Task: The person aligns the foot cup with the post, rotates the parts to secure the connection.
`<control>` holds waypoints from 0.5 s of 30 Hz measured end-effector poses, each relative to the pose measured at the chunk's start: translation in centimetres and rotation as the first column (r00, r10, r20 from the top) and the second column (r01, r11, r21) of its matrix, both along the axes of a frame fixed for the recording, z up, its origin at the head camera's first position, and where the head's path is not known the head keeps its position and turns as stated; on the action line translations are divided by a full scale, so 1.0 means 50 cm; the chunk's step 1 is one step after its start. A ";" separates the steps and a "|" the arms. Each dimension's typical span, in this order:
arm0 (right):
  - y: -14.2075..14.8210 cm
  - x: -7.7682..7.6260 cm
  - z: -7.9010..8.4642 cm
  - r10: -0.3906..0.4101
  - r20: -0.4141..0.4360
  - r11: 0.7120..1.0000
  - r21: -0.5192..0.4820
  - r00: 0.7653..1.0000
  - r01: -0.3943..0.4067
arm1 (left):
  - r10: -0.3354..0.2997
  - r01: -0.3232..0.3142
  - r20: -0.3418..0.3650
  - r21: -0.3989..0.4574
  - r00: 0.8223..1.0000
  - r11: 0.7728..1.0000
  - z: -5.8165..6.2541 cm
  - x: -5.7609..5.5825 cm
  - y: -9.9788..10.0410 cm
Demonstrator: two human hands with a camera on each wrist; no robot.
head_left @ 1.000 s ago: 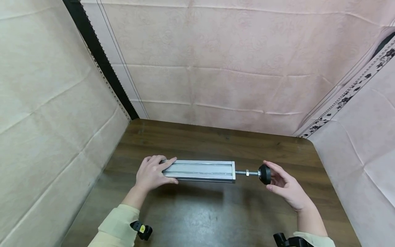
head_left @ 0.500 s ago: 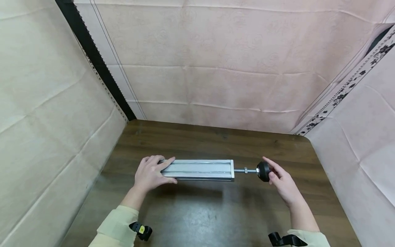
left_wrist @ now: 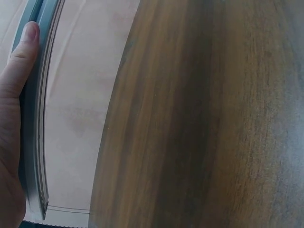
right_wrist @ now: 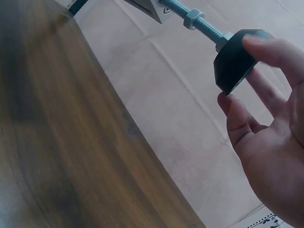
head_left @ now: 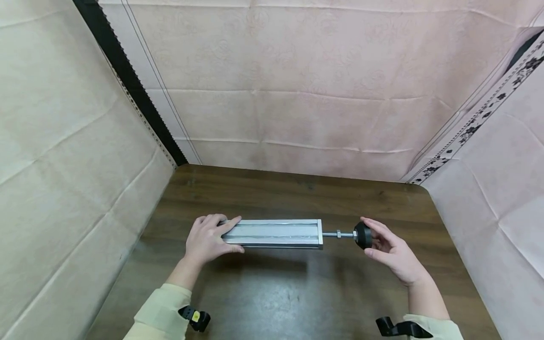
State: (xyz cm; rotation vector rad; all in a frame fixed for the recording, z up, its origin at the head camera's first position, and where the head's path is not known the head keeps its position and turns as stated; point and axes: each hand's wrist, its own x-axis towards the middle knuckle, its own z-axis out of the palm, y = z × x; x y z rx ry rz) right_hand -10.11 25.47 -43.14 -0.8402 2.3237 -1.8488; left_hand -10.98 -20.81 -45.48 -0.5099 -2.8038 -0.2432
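Observation:
A silver aluminium profile (head_left: 276, 233) lies level across the middle of the head view, held above the table. My left hand (head_left: 208, 241) grips its left end, thumb along the near side and fingers over the far side. From the right end plate sticks out a threaded rod (head_left: 330, 234) with a hex nut (right_wrist: 193, 19) partway along it. At the rod's tip sits a black levelling foot (head_left: 362, 235). My right hand (head_left: 395, 255) holds the foot by its rim between thumb and fingers. In the left wrist view the profile (left_wrist: 35, 118) stands beside the palm.
Below is a brown wood-grain table (head_left: 272, 302) with rounded far corners. Pale cloth walls (head_left: 297, 113) enclose it at the back and both sides. A black strip (head_left: 136, 89) runs down the back left corner, and a flower-patterned border (head_left: 467, 132) down the right one.
My right hand turned the fingers round the foot half a second ago, and its thumb and fingers have since spread back round the rim. The left hand keeps its grip, almost still.

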 end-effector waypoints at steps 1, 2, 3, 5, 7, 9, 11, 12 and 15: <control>-0.001 0.000 0.001 -0.026 0.006 1.000 0.013 1.000 0.026 | 0.000 0.000 0.000 0.000 1.000 1.000 0.000 0.000 0.000; -0.003 0.001 0.002 -0.052 0.020 0.998 0.025 0.998 0.051 | 0.000 0.000 0.000 0.001 1.000 1.000 0.000 0.000 0.000; -0.005 0.001 0.003 -0.084 0.038 0.996 0.041 0.996 0.083 | 0.000 0.000 0.001 0.002 1.000 1.000 0.000 0.000 0.000; -0.009 0.001 0.004 -0.148 0.075 0.987 0.075 0.986 0.142 | 0.000 0.000 0.002 0.002 1.000 1.000 0.000 0.001 0.000; -0.013 0.000 0.005 -0.193 0.104 0.978 0.099 0.976 0.183 | 0.003 -0.003 -0.001 -0.001 1.000 1.000 -0.001 0.001 -0.001; -0.014 -0.002 0.004 -0.195 0.099 0.977 0.109 0.976 0.184 | 0.004 -0.004 -0.006 0.003 1.000 1.000 -0.002 0.002 -0.002; -0.013 -0.003 0.003 -0.153 0.089 0.985 0.089 0.984 0.145 | 0.002 -0.002 -0.012 0.006 1.000 1.000 -0.003 0.002 -0.003; -0.012 -0.003 0.003 -0.117 0.085 0.992 0.067 0.990 0.111 | 0.000 0.000 -0.014 0.011 1.000 1.000 -0.003 0.002 -0.003; -0.007 -0.001 0.003 0.002 0.083 1.000 -0.020 0.997 0.000 | -0.002 0.002 -0.023 0.013 1.000 1.000 -0.003 0.002 -0.003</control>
